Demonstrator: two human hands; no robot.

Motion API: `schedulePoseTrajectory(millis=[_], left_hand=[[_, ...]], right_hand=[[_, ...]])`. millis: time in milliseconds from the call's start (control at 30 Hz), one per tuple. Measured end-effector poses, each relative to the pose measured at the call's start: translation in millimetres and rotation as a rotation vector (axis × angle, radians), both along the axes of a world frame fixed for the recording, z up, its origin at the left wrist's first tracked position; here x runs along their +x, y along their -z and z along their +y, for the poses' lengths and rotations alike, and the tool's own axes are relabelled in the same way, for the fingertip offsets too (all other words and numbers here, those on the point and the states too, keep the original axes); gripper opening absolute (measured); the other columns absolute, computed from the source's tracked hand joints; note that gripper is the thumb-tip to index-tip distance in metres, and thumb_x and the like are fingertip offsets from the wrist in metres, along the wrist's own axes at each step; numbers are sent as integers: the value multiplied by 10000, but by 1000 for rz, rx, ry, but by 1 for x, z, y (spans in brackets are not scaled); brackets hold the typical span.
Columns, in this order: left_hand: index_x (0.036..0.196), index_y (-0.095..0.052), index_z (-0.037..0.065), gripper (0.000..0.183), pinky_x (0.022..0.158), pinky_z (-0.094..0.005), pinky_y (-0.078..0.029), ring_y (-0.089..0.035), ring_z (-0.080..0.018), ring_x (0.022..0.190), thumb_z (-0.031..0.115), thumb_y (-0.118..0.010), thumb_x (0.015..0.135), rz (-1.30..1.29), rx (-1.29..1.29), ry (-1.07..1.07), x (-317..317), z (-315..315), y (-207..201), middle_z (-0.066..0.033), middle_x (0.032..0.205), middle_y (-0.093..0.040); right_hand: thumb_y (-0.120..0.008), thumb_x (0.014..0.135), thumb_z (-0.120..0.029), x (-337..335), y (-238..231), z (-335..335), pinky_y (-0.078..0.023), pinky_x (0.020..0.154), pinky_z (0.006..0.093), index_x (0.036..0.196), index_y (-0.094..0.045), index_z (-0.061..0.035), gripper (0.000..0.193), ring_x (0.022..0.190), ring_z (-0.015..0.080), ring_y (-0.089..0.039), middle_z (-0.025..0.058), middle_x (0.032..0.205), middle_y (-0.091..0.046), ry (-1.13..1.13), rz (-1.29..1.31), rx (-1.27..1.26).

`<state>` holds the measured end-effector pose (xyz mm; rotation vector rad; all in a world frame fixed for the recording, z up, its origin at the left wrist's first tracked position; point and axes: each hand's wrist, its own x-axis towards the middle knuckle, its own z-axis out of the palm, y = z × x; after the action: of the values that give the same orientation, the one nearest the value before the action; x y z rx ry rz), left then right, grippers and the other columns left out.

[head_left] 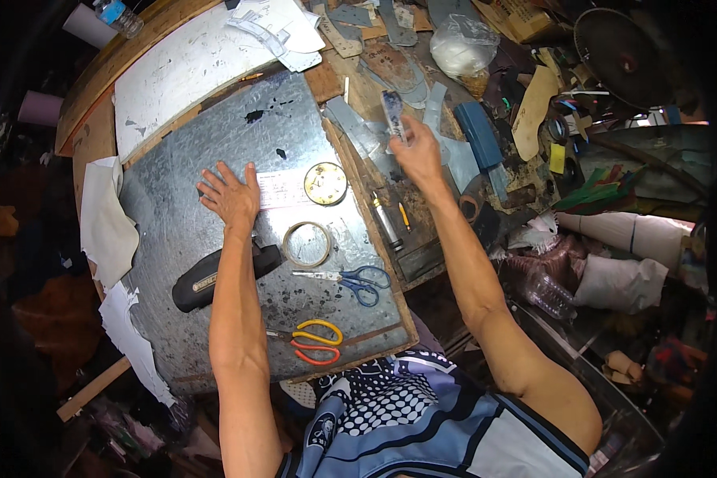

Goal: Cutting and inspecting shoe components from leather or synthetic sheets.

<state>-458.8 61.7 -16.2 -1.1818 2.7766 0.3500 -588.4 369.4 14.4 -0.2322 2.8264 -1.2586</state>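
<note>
My left hand [233, 199] lies flat with fingers spread on a grey metal sheet [175, 179], beside a printed paper slip [281, 190]. My right hand [417, 155] is closed around a small, narrow, see-through object with dark blue stains [392, 111], raised over the right side of the bench; its exact kind is unclear. Close to the slip sits a round tin [325, 184] with a yellowish, spotted top. Nearer to me are a tape ring [307, 244], blue-handled scissors [354, 280] and scissors with yellow and red handles [317, 342]. My left forearm partly covers a black, rounded tool [195, 284].
A white board [191, 72] with cut paper patterns borders the sheet's far side. Right of the sheet lie a slim metal-shafted tool [387, 223], a pencil [405, 215], grey cut pieces and a blue block [478, 135]. Farther right stand a plastic bag [464, 46] and piled scraps.
</note>
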Motion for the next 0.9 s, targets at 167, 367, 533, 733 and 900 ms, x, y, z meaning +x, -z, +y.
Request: schedulePoseTrajectory(millis=[167,367,533,733,900], left_hand=[[1470,-180,25,811,1098,-593,37,67,-503,1381,606,-296,917,6,11,5,-3,2,-4,-301,1512,-23],[1458,-191,-2,799,1094,-597,49,78,-504,1379,578,-318,923,45,21,3,4,-2,-8,-306,1510,-15],[1462,-183,1,795,1092,-600,54,94,-496,1381,573,-313,926,14,78,-2,2,6,-13,-299,1513,0],[1470,-166,8,800,1092,-593,68,100,-486,1384,581,-295,927,-16,69,-3,-1,6,-13,-291,1517,9],[1470,-164,5,802,1092,-590,70,98,-485,1385,580,-300,927,-9,59,-12,-1,3,-10,-290,1518,9]], right_hand=[[-665,717,-241,-13,-12,-5,-485,728,360,1194,-584,11,546,797,277,-604,151,856,-622,15,-223,-285],[-663,747,-230,3,-4,-32,-455,825,441,1204,-557,-9,518,967,408,-561,251,1049,-574,-112,92,71],[-725,738,-317,24,13,-37,-352,849,467,1262,-464,-6,663,1074,346,-465,173,1133,-520,-246,300,430],[-668,764,-278,4,19,-55,-365,831,463,1213,-517,-17,541,1030,329,-478,169,1107,-524,-254,317,445],[-648,781,-275,-5,18,-58,-377,824,464,1135,-583,-20,441,980,321,-498,164,1053,-554,-238,318,405]])
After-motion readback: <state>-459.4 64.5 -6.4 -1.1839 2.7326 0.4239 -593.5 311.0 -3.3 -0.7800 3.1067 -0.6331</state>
